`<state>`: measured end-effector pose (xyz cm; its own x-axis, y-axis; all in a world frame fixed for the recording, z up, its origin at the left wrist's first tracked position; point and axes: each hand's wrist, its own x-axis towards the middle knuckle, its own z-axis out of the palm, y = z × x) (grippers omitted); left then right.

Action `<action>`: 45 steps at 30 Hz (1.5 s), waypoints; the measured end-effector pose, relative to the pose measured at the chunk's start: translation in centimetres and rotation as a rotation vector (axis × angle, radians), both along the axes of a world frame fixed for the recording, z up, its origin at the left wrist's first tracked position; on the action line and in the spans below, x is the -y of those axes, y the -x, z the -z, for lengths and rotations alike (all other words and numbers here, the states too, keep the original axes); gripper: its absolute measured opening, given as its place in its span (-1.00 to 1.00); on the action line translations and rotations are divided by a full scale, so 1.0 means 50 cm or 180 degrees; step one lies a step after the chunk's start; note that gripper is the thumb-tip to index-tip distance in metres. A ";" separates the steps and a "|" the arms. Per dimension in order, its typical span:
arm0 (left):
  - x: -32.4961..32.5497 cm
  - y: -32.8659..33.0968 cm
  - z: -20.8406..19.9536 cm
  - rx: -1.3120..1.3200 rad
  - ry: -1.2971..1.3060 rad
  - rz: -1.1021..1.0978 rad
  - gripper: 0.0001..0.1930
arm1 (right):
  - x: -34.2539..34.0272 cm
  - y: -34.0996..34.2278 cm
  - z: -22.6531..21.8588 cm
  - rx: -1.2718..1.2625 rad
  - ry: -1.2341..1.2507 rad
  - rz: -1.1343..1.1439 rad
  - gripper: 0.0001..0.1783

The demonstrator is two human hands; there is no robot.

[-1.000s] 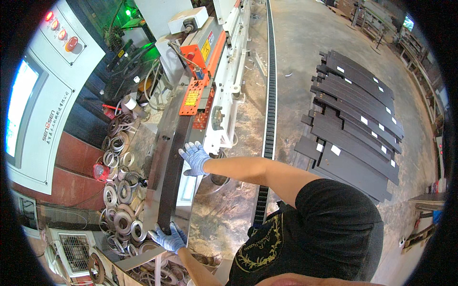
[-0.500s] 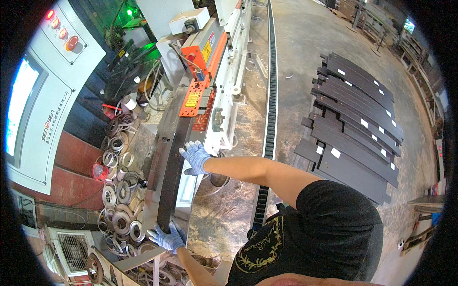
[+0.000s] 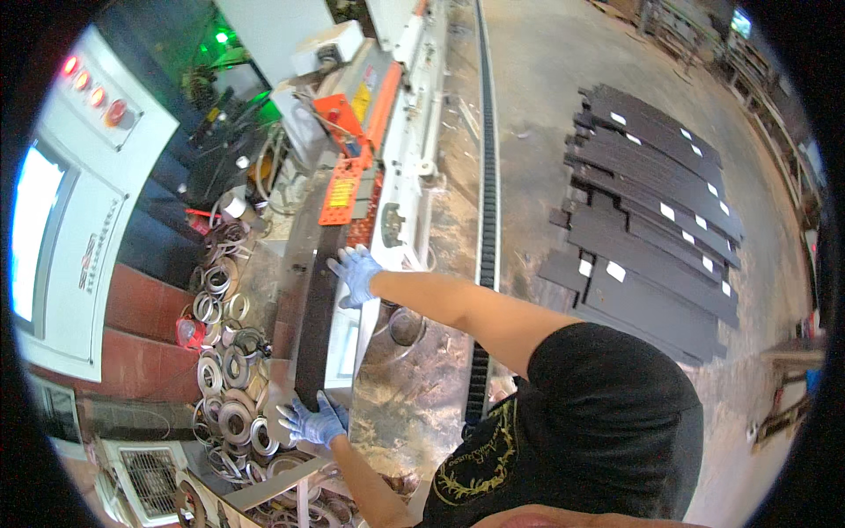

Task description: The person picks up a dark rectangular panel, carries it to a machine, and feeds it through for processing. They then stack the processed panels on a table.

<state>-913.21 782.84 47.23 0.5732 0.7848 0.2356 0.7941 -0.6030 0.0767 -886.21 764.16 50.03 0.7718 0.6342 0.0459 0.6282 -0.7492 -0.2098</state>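
Note:
A long, narrow dark board lies on the metal machine table, its far end running in under an orange perforated plate. My left hand, in a light blue glove, is at the board's near end, fingers spread and touching it. Farther along, my right hand, gloved alike, rests flat against the right side of the board with its fingers apart. Neither hand wraps round anything. What lies beneath the orange plate is hidden.
At left stands a white control panel with a bright screen and red buttons. Rolls of edge banding heap up beside the table. A track crosses the floor on the right, with dark panels bearing white labels beyond it.
The board has slid forward toward the orange plate. My left hand has moved forward with its near end, while my right hand stays along its side. The whole view has shifted slightly.

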 end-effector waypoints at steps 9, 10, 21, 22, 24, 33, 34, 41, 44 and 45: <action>0.009 -0.050 0.038 0.0338 -0.0587 0.0759 -0.25 | 0.253 0.139 0.074 0.0558 -0.2219 -0.0299 -0.46; -0.001 -0.033 0.043 0.0792 -0.0485 0.1013 -0.23 | 0.320 0.180 0.062 0.0829 -0.2580 -0.0367 -0.49; 0.204 -0.063 0.124 0.1899 0.0050 0.1692 -0.27 | 1.216 0.268 0.198 -0.0724 0.0554 0.3553 -0.36; 0.250 -0.070 0.109 0.1781 0.0297 0.1720 -0.24 | 1.261 0.256 0.191 -0.0808 0.0642 0.3642 -0.32; 0.339 -0.076 0.070 0.1582 0.0537 0.1911 -0.20 | 1.353 0.220 0.205 -0.0791 0.0695 0.3909 -0.32; 0.548 -0.034 -0.041 0.0407 -0.0289 0.1994 -0.25 | 1.578 0.065 0.174 -0.0965 0.0935 0.3955 0.06; 0.566 -0.028 -0.051 0.0306 -0.0396 0.1940 -0.25 | 1.585 0.060 0.163 -0.1001 0.0984 0.3923 0.05; 0.630 -0.018 -0.012 0.0713 -0.0147 0.1782 -0.34 | 1.583 0.125 0.191 -0.0765 0.1024 0.3187 -0.21; 0.666 -0.045 0.004 0.1077 0.0094 0.2076 -0.41 | 1.592 0.181 0.203 -0.0531 0.0605 0.3091 -0.31; 0.686 -0.058 0.002 0.1210 0.0206 0.2191 -0.42 | 1.585 0.199 0.195 -0.0568 0.0591 0.3023 -0.32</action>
<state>-910.33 748.56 47.13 0.8245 0.3016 0.4787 0.1562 -0.9345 0.3198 -896.18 684.91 40.27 0.9503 -0.2679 -0.1585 -0.2816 -0.9569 -0.0708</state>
